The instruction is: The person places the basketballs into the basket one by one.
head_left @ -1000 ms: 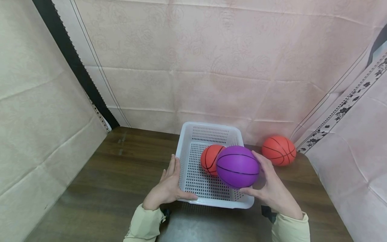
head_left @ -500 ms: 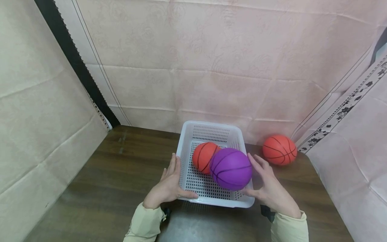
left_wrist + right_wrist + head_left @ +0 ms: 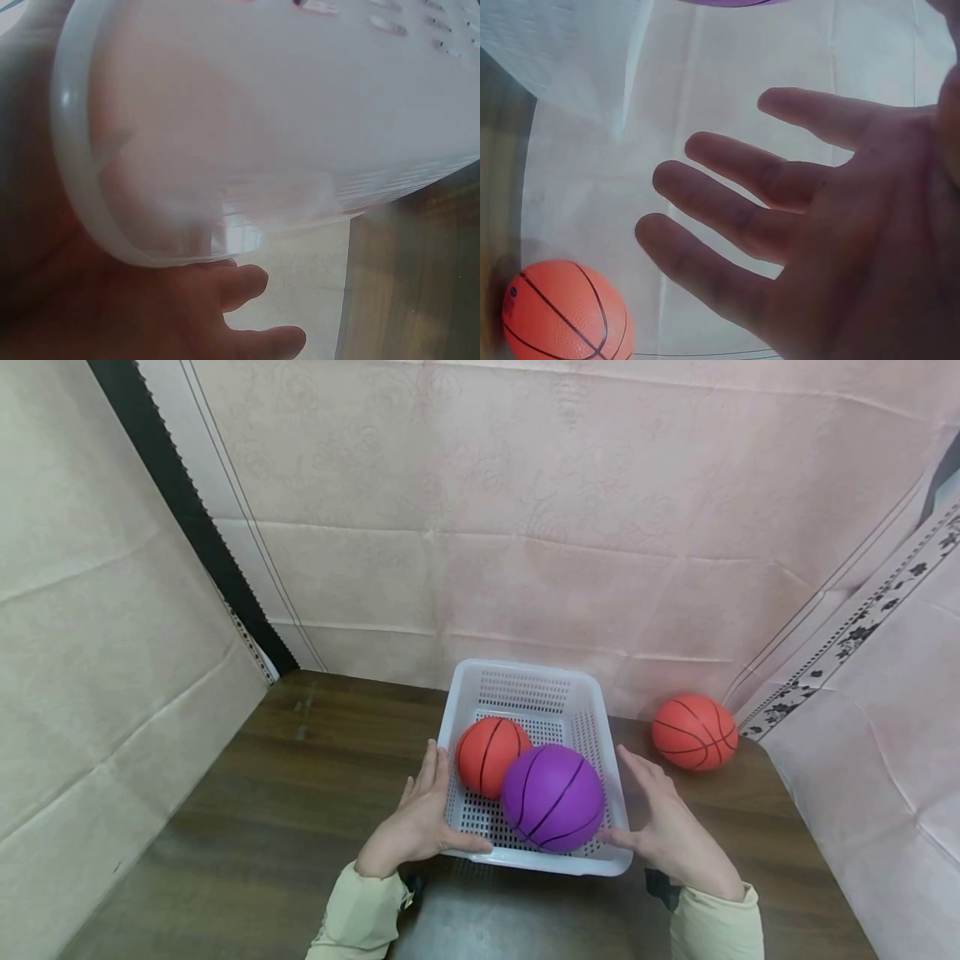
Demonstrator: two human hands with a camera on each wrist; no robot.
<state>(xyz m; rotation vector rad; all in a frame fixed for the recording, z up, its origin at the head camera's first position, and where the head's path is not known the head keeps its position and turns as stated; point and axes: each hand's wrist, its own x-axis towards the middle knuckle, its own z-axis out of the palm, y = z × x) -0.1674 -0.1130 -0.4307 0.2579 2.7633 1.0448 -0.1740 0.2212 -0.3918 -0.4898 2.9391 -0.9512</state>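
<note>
A white plastic basket (image 3: 611, 760) stands on the table, holding an orange toy basketball (image 3: 491, 758) and a larger purple ball (image 3: 553, 798). The purple ball lies at the near right, overlapping the orange one in the head view. My left hand (image 3: 411, 827) rests against the basket's near left corner, its fingers straight along the side and its thumb across the near rim. Beside the right rim, my right hand (image 3: 671, 827) is spread and holds nothing. The right wrist view shows its fingers (image 3: 720, 169) apart, with the basket (image 3: 577, 60) beyond them.
Another orange basketball (image 3: 695, 732) sits on the brown wooden table (image 3: 300, 793) at the back right, beyond my right hand. A pale cloth (image 3: 525, 527) hangs behind the table, and further cloth sheets (image 3: 112, 610) close off both sides.
The purple ball has left my right hand and moved left and nearer into the basket. The orange ball inside has shifted left. My left hand has stayed at the corner.
</note>
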